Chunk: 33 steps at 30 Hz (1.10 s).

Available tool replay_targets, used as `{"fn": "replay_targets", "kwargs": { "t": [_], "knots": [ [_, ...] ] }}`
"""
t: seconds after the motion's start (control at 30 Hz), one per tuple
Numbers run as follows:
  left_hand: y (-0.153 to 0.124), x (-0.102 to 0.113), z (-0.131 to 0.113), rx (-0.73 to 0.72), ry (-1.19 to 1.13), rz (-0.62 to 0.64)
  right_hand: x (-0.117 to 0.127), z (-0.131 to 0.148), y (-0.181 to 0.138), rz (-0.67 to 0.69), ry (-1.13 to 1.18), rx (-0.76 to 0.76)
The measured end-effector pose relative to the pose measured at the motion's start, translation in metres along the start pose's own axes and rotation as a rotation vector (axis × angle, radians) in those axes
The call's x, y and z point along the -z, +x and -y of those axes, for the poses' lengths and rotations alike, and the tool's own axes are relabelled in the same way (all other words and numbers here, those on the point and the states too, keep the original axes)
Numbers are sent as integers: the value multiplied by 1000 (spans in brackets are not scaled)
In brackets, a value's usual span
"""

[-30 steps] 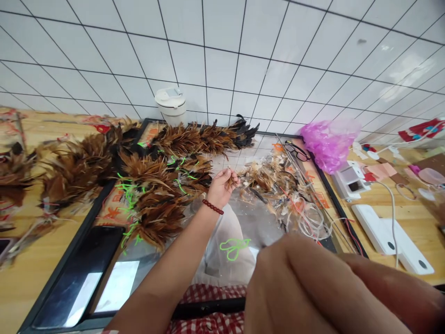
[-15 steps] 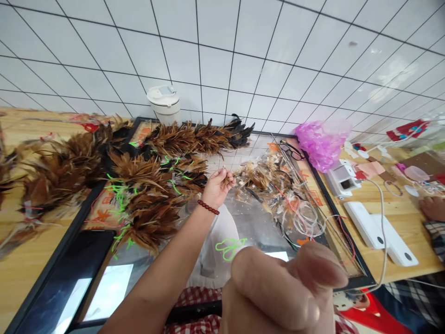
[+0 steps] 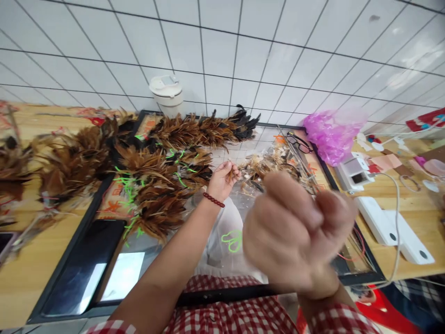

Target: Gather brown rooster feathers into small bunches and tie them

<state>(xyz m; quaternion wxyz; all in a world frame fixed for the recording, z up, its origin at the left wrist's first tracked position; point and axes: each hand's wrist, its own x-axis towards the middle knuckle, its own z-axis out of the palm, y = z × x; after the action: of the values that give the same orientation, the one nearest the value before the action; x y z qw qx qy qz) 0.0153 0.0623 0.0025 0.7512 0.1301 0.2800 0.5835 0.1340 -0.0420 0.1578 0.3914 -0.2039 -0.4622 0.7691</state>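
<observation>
My left hand (image 3: 224, 178), with a red bead bracelet on the wrist, is stretched out over the glass tabletop (image 3: 114, 278) and pinches a small bunch of brown feathers (image 3: 232, 175). It sits between tied bundles of brown feathers (image 3: 153, 185) on its left and a loose pile of pale feathers (image 3: 274, 164) on its right. My right hand (image 3: 299, 232) is raised close to the camera, blurred, curled into a fist; nothing shows in it.
A white lidded cup (image 3: 167, 94) stands at the tiled wall. Black glasses (image 3: 301, 144) and a pink plastic bag (image 3: 330, 132) lie to the right. White devices with a cable (image 3: 392, 227) rest on the wooden bench. Green ties (image 3: 232, 240) lie on the glass.
My right hand has risen from the lower edge toward the middle of the view and curled into a fist. My left hand stays in place, holding the feathers.
</observation>
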Motion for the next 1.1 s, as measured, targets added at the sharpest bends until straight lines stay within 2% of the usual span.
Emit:
{"fn": "replay_targets", "kwargs": {
  "t": [0.07, 0.17, 0.23, 0.33, 0.43, 0.53, 0.6, 0.7, 0.77, 0.83, 0.93, 1.1],
  "knots": [
    [0, 1, 0, 0, 7, -2, 30, -4, 19, -169, -303, 188],
    [0, 1, -1, -25, 13, 1, 85, -14, 39, -367, -992, 236],
    [0, 0, -1, -49, 28, 7, 118, -21, 43, -398, -1391, 167],
    [-1, -1, 0, -101, 86, -2, 144, -33, 43, -225, -1669, 24],
    [-1, -2, 2, -129, 131, -12, 150, -46, 45, -69, -1740, -24],
    [-1, -2, 3, -139, 140, -3, 150, -55, 49, -41, -1750, 17],
    [-1, -1, 3, -146, 139, -1, 149, -58, 52, -149, -1693, 115],
    [-1, -1, 4, -138, 144, -6, 148, -59, 54, -434, -1498, 357],
    [-1, -1, 5, -113, 178, 2, 147, -62, 54, -545, -1391, 520],
    [0, -1, 7, -97, 213, 6, 145, -67, 54, -500, -1372, 657],
    [1, -1, 8, -110, 197, -36, 144, -74, 55, -309, -1454, 798],
    [2, -1, 3, -91, 83, -23, 146, -78, 55, -182, -1594, 856]
  ]
}}
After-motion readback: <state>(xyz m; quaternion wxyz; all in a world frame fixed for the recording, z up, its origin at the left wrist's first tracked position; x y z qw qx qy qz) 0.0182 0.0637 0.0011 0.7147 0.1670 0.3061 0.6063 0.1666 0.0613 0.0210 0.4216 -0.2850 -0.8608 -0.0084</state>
